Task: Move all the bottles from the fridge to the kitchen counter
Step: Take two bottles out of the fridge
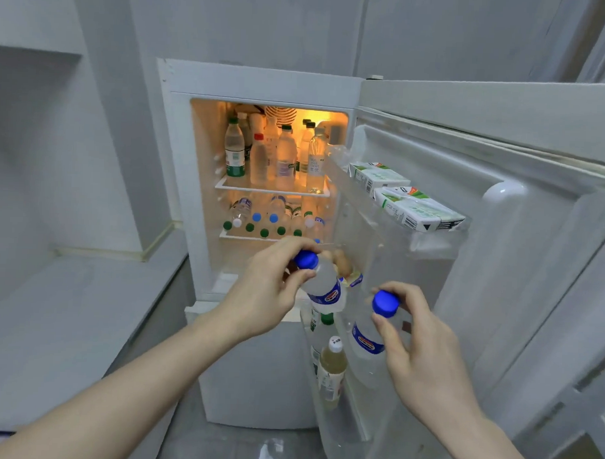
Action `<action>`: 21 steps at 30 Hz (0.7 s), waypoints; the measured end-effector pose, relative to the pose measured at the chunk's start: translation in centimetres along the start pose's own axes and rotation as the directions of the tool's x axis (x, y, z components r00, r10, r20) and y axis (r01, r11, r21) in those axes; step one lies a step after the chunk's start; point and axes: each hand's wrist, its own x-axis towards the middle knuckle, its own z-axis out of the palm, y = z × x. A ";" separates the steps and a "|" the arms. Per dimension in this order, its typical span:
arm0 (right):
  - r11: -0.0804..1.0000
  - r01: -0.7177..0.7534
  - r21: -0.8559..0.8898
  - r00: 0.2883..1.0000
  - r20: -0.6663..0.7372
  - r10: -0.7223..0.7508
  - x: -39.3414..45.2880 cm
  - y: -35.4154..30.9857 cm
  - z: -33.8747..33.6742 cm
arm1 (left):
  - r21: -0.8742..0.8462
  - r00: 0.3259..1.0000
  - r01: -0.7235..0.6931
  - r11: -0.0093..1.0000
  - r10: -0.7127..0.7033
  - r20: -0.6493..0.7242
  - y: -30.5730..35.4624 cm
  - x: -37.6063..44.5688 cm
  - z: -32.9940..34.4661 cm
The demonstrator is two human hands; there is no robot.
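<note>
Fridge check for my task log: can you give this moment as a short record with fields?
fridge: door open, light on
left hand: grips blue-capped bottle by its neck
right hand: grips second blue-capped bottle near the cap
top shelf: bottles standing upright
second shelf: bottles lying down, caps outward
upper door rack: cartons
lower door rack: yellowish bottle, white cap
progress: many bottles remain inside
</note>
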 end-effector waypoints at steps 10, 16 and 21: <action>0.914 0.223 0.339 0.950 0.135 -0.282 -1.6 -9.7 5.9 | 0.225 0.944 0.299 0.927 -0.252 -0.214 1.5 -14.5 -13.5; 0.839 0.251 0.483 0.825 0.347 -0.446 -8.0 -18.2 13.2 | 0.316 0.829 0.538 0.782 -0.423 -0.365 5.2 -28.7 -21.7; 0.765 0.229 0.602 0.687 0.457 -0.565 -15.2 -25.3 17.7 | 0.329 0.694 0.707 0.626 -0.522 -0.496 10.0 -40.8 -26.7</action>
